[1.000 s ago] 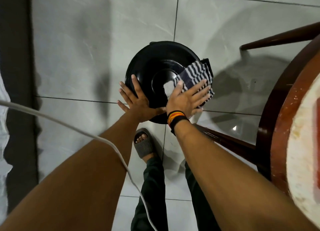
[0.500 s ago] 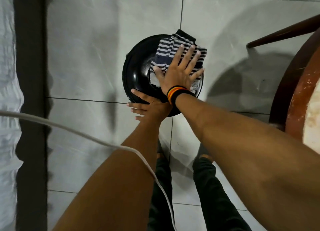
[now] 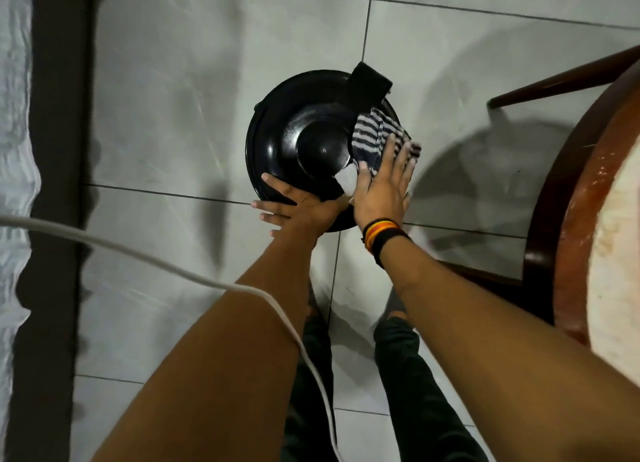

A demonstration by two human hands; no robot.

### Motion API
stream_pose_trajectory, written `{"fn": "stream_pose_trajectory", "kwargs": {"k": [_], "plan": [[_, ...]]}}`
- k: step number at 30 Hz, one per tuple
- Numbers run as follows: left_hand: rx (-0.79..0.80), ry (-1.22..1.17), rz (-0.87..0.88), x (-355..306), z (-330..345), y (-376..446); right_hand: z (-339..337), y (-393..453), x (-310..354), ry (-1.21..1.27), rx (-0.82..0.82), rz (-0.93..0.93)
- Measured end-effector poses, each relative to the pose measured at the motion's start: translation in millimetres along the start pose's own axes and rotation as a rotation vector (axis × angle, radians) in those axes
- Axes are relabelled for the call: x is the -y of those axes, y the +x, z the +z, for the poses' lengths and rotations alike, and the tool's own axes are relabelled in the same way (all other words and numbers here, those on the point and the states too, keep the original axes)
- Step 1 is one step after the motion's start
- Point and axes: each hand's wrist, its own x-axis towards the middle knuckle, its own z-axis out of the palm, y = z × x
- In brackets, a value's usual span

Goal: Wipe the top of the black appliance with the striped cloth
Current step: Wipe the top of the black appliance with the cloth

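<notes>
A round black appliance [image 3: 298, 139] with a glossy domed lid stands on the grey tiled floor. The striped cloth [image 3: 375, 134], blue and white, lies on the lid's right side. My right hand [image 3: 382, 184], with a banded wristband, presses flat on the cloth's near part, fingers spread. My left hand [image 3: 299, 207] rests flat against the appliance's near rim, fingers spread to the left, holding nothing. A black hinge block [image 3: 370, 83] sticks out at the lid's far right.
A dark wooden round table [image 3: 568, 191] with its crossbars fills the right side, close to the appliance. A white cable [image 3: 145, 257] runs across from the left over my left forearm. A dark strip and white fabric [image 3: 14, 149] line the left edge. My legs stand below.
My right hand has swept the cloth from the lid's far side round to its right side. My left hand stays braced on the near rim.
</notes>
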Motion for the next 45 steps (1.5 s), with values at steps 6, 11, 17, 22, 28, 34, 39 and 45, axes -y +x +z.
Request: {"fn": "stream_pose_trajectory", "kwargs": {"k": [6, 11, 17, 22, 28, 34, 39, 45], "plan": [[0.026, 0.134, 0.086, 6.7, -25.3, 10.2, 2.1, 1.8, -4.0, 0.027, 0.013, -0.010], [-0.211, 0.418, 0.635, -53.4, -74.4, 48.0, 2.2, 1.9, -6.7, 0.037, 0.026, -0.028], [-0.078, 0.439, 0.517, -86.7, -91.1, 77.1, -2.2, 8.9, -1.3, 0.054, 0.045, -0.038], [-0.210, 0.147, 0.291, -46.4, -75.9, 68.1, -24.9, 58.9, 18.4, -0.161, 0.178, -0.216], [-0.288, 0.376, 0.351, -12.6, -57.4, 37.4, -44.2, 103.3, 46.9, -0.429, 0.503, -0.560], [-0.130, 0.880, 1.148, -33.0, -95.0, 83.0, -35.8, 100.5, 37.6, -0.373, 0.440, -0.573], [-0.134, 0.911, 1.063, -44.6, -80.4, 92.6, -33.0, 97.8, 34.6, -0.328, 0.388, -0.560], [-0.112, 0.902, 0.930, -51.7, -78.5, 83.8, -10.7, 14.1, 1.6, -0.259, 0.077, -0.279]]}}
